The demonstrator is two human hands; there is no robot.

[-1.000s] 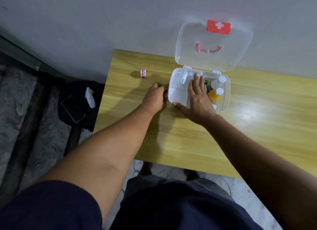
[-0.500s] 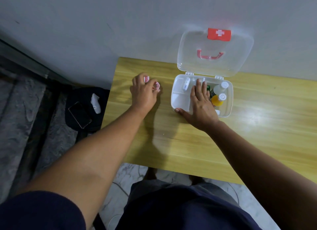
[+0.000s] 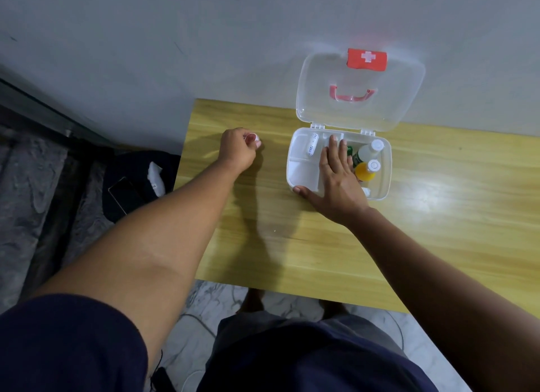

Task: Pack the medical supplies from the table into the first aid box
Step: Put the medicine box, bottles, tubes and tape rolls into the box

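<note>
A clear plastic first aid box stands open on the yellow wooden table, its lid with a red cross label leaning on the wall. Inside lie a white tube, a green-and-white bottle and an orange bottle. My right hand rests flat over the box's middle, thumb on its front edge. Left of the box, my left hand is closed around a small roll of tape, mostly hidden by my fingers.
The table's left edge is just beside my left hand. Below it on the floor sit a dark bag, a phone and a white object. The wall runs right behind the table.
My left hand moved left from beside the box to the tape roll and closed on it. My right hand stayed on the box.
</note>
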